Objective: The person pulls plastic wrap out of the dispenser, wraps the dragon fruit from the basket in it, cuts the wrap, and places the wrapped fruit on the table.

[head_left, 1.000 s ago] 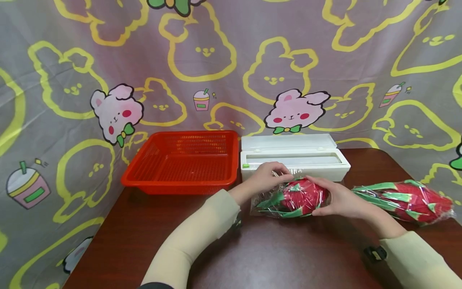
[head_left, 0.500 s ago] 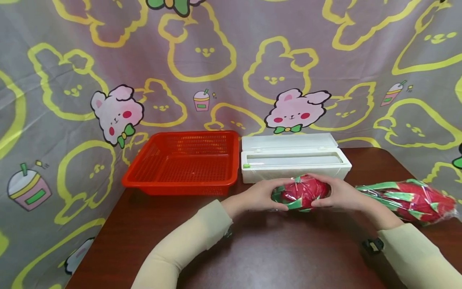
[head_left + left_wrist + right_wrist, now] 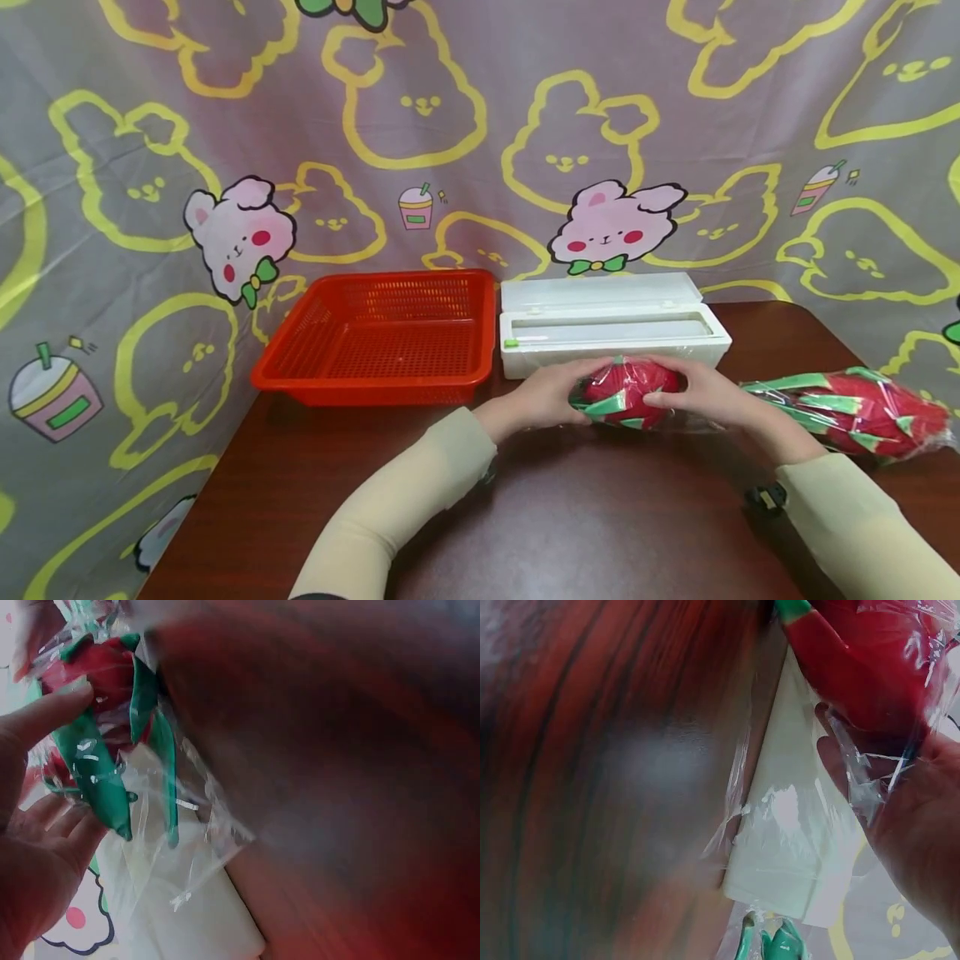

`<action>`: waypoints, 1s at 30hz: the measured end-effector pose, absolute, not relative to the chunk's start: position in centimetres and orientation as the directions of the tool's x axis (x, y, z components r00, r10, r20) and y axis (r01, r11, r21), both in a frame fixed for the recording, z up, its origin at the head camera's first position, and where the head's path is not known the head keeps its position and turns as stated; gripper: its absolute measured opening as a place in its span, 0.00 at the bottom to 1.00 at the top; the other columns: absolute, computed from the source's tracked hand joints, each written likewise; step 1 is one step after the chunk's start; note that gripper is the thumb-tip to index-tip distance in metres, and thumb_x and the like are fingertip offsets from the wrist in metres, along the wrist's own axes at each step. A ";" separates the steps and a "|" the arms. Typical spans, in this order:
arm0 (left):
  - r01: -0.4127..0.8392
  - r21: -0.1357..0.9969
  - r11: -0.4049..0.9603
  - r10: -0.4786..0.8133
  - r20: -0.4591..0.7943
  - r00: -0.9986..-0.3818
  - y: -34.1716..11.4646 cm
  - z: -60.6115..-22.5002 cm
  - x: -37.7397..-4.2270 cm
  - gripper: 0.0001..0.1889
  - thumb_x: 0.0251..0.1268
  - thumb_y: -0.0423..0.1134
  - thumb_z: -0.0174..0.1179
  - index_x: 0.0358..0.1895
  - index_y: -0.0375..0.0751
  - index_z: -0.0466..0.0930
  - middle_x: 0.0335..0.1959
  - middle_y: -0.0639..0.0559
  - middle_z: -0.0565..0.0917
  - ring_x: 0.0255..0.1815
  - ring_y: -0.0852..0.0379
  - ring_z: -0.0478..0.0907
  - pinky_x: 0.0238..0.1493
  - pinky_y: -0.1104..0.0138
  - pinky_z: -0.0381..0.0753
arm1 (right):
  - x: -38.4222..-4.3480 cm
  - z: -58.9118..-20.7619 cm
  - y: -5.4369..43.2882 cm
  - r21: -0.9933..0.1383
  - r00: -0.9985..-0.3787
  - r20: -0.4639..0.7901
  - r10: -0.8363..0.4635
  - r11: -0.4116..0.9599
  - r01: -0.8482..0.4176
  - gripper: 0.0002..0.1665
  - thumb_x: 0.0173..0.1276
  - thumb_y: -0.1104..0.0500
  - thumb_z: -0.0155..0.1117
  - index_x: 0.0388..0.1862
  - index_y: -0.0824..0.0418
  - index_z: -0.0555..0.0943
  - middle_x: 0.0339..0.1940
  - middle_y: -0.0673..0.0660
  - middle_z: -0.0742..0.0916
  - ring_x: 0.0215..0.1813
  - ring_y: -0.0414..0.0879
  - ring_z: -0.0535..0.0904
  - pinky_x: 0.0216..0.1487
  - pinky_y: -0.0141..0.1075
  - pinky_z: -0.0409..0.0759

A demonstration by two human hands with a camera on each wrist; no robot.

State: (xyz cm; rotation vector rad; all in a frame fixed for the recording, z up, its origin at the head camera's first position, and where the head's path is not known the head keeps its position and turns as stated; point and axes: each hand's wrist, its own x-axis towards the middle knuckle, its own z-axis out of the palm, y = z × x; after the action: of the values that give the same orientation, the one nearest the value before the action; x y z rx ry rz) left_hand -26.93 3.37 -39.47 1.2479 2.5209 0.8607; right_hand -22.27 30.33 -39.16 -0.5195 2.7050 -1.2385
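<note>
A red dragon fruit [image 3: 624, 392] with green scales is wrapped in clear plastic film, in front of the white wrap box. My left hand [image 3: 542, 395] holds its leafy left end, with the thumb across it. On the other end my right hand [image 3: 701, 395] grips the smooth red side, the fingers partly behind the fruit. Loose plastic film [image 3: 214, 817] hangs off the leafy end in the left wrist view. Crinkled film [image 3: 866, 776] also lies against the right fingers in the right wrist view.
The white cling-film box [image 3: 615, 337] stands behind the hands with its lid up and a green slider at left. A red basket [image 3: 401, 382] sits to its left. Another film-wrapped dragon fruit [image 3: 870, 414] lies at right. A patterned curtain [image 3: 465, 108] hangs behind the table.
My left hand has come down from the film above the fruit to its left end. The fruit has turned, its green tips now largely behind the left hand. My right hand stays on it.
</note>
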 end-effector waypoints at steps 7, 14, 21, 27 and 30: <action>0.635 0.593 0.495 0.769 0.041 -0.638 3.4 -39.1 -27.6 0.49 0.50 0.41 0.76 0.74 0.70 0.56 0.63 0.63 0.72 0.58 0.63 0.67 0.53 0.67 0.75 | -22.4 -38.8 30.2 -0.714 -0.944 0.019 -0.331 0.656 -0.244 0.46 0.62 0.46 0.70 0.74 0.60 0.62 0.60 0.66 0.76 0.57 0.61 0.72 0.43 0.46 0.82; 0.650 0.598 0.469 0.791 0.044 -0.611 3.3 -39.4 -28.2 0.47 0.52 0.43 0.74 0.75 0.66 0.57 0.63 0.62 0.72 0.59 0.64 0.68 0.56 0.67 0.73 | -21.6 -38.4 30.1 -0.536 -0.921 0.221 -0.320 0.750 -0.389 0.49 0.52 0.45 0.78 0.69 0.60 0.67 0.62 0.64 0.73 0.58 0.61 0.70 0.44 0.52 0.82; 0.596 0.645 0.478 0.771 0.016 -0.637 3.1 -39.9 -28.8 0.45 0.53 0.42 0.74 0.74 0.64 0.60 0.63 0.59 0.73 0.57 0.63 0.68 0.58 0.66 0.71 | -21.5 -39.1 29.8 -0.531 -0.874 0.263 -0.409 0.695 -0.485 0.50 0.49 0.49 0.81 0.71 0.52 0.68 0.61 0.59 0.75 0.59 0.56 0.70 0.42 0.38 0.82; 0.554 0.678 0.483 0.761 -0.013 -0.648 3.0 -39.8 -29.0 0.43 0.55 0.44 0.73 0.74 0.62 0.60 0.64 0.59 0.72 0.58 0.63 0.68 0.59 0.66 0.71 | -22.1 -39.1 29.5 -0.513 -0.884 0.291 -0.365 0.720 -0.467 0.41 0.55 0.51 0.77 0.68 0.54 0.73 0.56 0.59 0.81 0.53 0.53 0.76 0.42 0.36 0.82; 0.534 0.705 0.466 0.762 -0.013 -0.647 3.0 -39.9 -29.3 0.42 0.56 0.44 0.72 0.74 0.59 0.61 0.64 0.58 0.72 0.58 0.64 0.67 0.58 0.67 0.72 | -22.5 -39.0 29.5 -0.547 -0.902 0.253 -0.348 0.718 -0.431 0.38 0.59 0.50 0.74 0.68 0.56 0.73 0.55 0.60 0.82 0.52 0.54 0.77 0.40 0.34 0.81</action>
State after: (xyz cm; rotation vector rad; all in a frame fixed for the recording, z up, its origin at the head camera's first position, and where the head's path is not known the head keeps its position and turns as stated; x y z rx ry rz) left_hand -29.29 2.98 -39.87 1.0992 2.3921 0.9786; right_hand -22.49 29.49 -39.01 -0.6914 3.0337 -1.0195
